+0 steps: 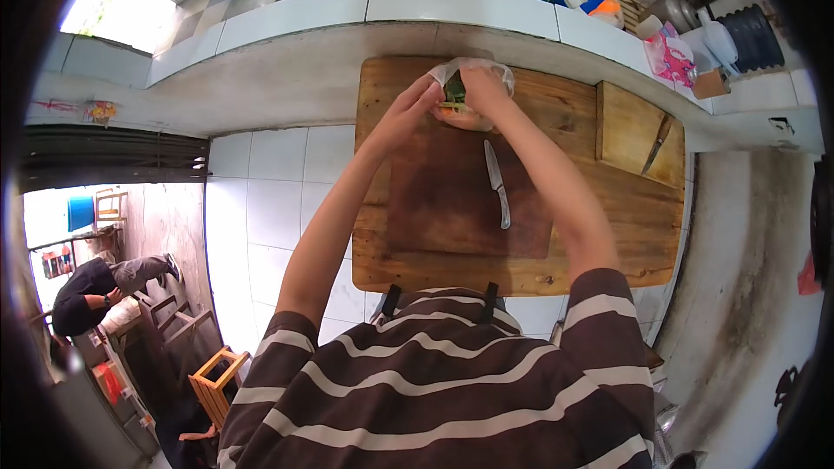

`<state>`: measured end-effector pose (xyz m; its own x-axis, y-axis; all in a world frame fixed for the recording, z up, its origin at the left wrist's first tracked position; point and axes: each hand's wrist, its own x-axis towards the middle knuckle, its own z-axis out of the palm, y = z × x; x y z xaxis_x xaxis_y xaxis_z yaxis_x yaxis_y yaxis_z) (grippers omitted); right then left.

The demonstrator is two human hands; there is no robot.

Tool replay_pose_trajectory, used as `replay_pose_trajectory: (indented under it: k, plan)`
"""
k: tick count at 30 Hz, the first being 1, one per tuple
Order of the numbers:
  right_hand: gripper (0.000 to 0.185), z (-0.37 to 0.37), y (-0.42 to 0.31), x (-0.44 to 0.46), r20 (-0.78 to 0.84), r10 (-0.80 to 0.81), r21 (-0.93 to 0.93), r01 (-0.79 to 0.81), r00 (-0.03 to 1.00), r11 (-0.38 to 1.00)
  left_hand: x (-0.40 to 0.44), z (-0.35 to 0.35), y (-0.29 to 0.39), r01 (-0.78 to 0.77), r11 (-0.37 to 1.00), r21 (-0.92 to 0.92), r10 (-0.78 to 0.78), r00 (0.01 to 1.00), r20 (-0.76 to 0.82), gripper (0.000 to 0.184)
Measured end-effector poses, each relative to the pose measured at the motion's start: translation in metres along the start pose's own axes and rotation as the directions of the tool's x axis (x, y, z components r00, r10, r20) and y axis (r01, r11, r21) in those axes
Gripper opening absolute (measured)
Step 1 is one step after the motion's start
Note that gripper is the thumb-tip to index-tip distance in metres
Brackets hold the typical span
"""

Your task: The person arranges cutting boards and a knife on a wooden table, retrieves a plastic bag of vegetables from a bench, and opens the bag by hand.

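Note:
At the far edge of the wooden table [608, 234], a clear plastic bag [469, 120] holds green leaves [454, 87] and something orange. My left hand [415, 107] grips the left side of its rim, fingers closed on the plastic. My right hand [486, 92] reaches into the mouth from the right; its fingertips are hidden inside. Nearer to me, a knife with a pale handle [497, 184] lies on a dark brown rectangular area [443, 208] of the tabletop, touched by neither hand.
A small wooden board [621, 126] at the right carries a second knife [657, 146]. Behind the table runs a white-tiled ledge [460, 7], with a kettle [678, 10] and a pink packet [669, 56] near its right end. Another person [87, 291] is far left, near a wooden stool [217, 378].

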<state>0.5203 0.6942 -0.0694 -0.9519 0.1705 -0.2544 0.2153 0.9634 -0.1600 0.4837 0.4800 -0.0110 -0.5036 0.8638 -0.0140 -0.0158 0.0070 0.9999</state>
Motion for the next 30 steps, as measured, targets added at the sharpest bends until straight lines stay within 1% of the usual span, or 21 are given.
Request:
replay_pose_trajectory:
  k: [3, 6, 8, 9, 11, 12, 14, 15, 18, 21, 24, 25, 27, 30]
  plan:
    - [0.059, 0.014, 0.012, 0.004, -0.022, 0.009, 0.161, -0.006, 1.000, 0.987, 0.008, -0.003, 0.002, 0.037, 0.999, 0.020, -0.037, 0.999, -0.007, 0.052]
    - [0.066, 0.016, 0.016, 0.001, -0.057, -0.018, 0.108, 0.024, 0.998, 0.994, 0.011, -0.009, 0.007, 0.070, 0.998, 0.004, -0.070, 0.998, -0.007, 0.054]
    - [0.067, 0.015, 0.017, 0.001, -0.001, 0.004, 0.124, -0.004, 1.000, 0.992, 0.011, -0.006, 0.016, 0.089, 0.996, 0.011, -0.089, 0.996, -0.003, 0.056]
    - [0.067, 0.013, 0.016, 0.000, 0.027, 0.015, 0.131, -0.019, 1.000, 0.991, 0.010, -0.005, 0.016, 0.104, 0.994, 0.044, -0.104, 0.995, -0.006, 0.056]
    - [0.056, 0.009, 0.014, -0.005, 0.015, -0.033, 0.192, 0.029, 0.999, 0.981, 0.011, -0.003, 0.017, 0.133, 0.985, 0.109, -0.132, 0.991, -0.015, 0.057]
    - [0.051, 0.007, 0.015, -0.008, 0.012, -0.058, 0.221, 0.054, 0.998, 0.974, 0.011, -0.003, 0.016, 0.124, 0.988, 0.088, -0.123, 0.992, -0.015, 0.056]
    - [0.052, 0.002, 0.019, -0.013, 0.078, -0.158, 0.288, 0.129, 0.984, 0.949, 0.009, -0.002, 0.014, 0.108, 0.993, 0.038, -0.108, 0.994, -0.014, 0.054]
    - [0.052, 0.002, 0.022, -0.014, 0.108, -0.210, 0.319, 0.166, 0.972, 0.933, 0.009, -0.003, 0.011, 0.108, 0.993, 0.051, -0.106, 0.994, -0.032, 0.052]
    - [0.061, 0.003, 0.031, -0.009, 0.168, -0.165, 0.424, 0.080, 0.972, 0.902, 0.010, -0.004, 0.004, 0.102, 0.990, 0.099, -0.095, 0.992, -0.080, 0.046]
    - [0.066, 0.026, 0.019, -0.014, -0.027, -0.094, 0.110, 0.097, 0.995, 0.989, 0.006, 0.000, 0.002, 0.101, 0.984, 0.149, -0.086, 0.991, -0.107, 0.042]
    - [0.074, 0.035, 0.002, -0.017, -0.149, -0.072, -0.031, 0.068, 0.986, 0.997, 0.003, 0.003, 0.002, 0.085, 0.986, 0.142, -0.070, 0.992, -0.108, 0.039]
    - [0.074, 0.029, -0.004, -0.017, -0.050, -0.021, -0.026, 0.020, 0.999, 0.999, 0.002, 0.002, 0.002, 0.079, 0.989, 0.125, -0.065, 0.992, -0.108, 0.037]
    - [0.074, 0.014, -0.009, -0.014, 0.147, 0.079, -0.032, -0.075, 0.986, 0.997, 0.000, 0.002, 0.002, 0.076, 0.993, 0.094, -0.066, 0.992, -0.111, 0.035]
    - [0.080, 0.008, -0.013, -0.014, 0.193, 0.138, 0.027, -0.146, 0.971, 0.989, -0.001, 0.006, 0.005, 0.074, 0.996, 0.059, -0.065, 0.989, -0.133, 0.036]
